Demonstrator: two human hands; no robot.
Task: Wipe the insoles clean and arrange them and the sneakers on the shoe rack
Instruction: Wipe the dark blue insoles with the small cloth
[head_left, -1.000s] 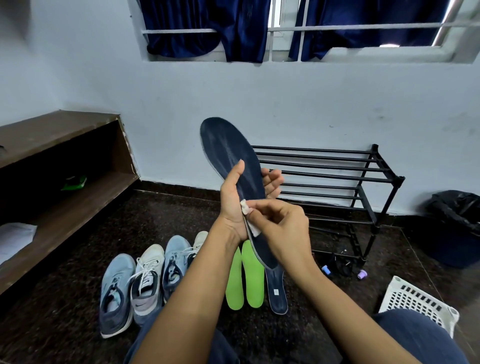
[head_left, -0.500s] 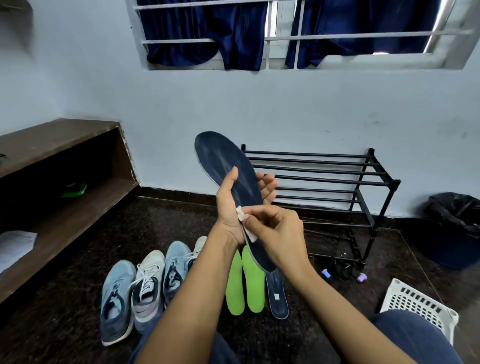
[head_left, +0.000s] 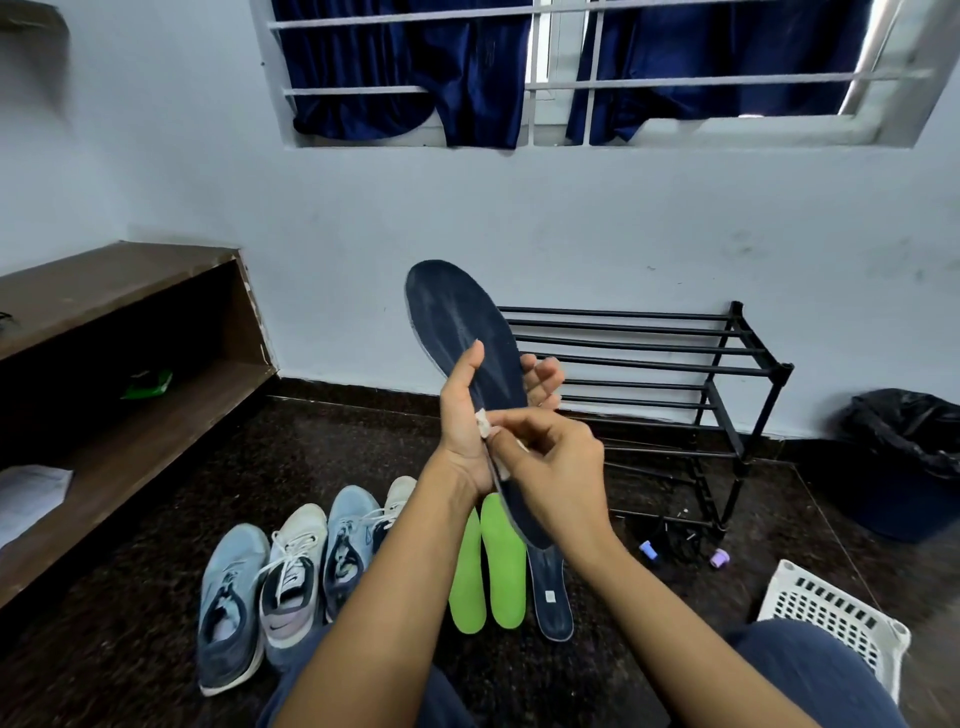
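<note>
Little has moved since a second ago: the wipe sits at the same spot on the insole, and only the view has tipped up to show more window.

Left hand grips the dark insole mid-length, thumb straight along the top face, fingers curled round behind and showing past the right edge. Right hand pinches the small white wipe between thumb and forefinger, with the other fingers loosely curled, and presses it on the insole's left edge just below the left thumb.

Key relation: the insole's long axis runs from toe, high and far-left, to heel, low and near-right, and the heel end is half hidden behind the right wrist. Most of the bare face lies up and away from the right fingers, so the next stroke likely runs along that axis toward the toe, past the left thumb, which may need to shift.

On the floor are two green insoles and another dark one, with sneakers left of them. Rack stands far right, nothing on it yet.
</note>
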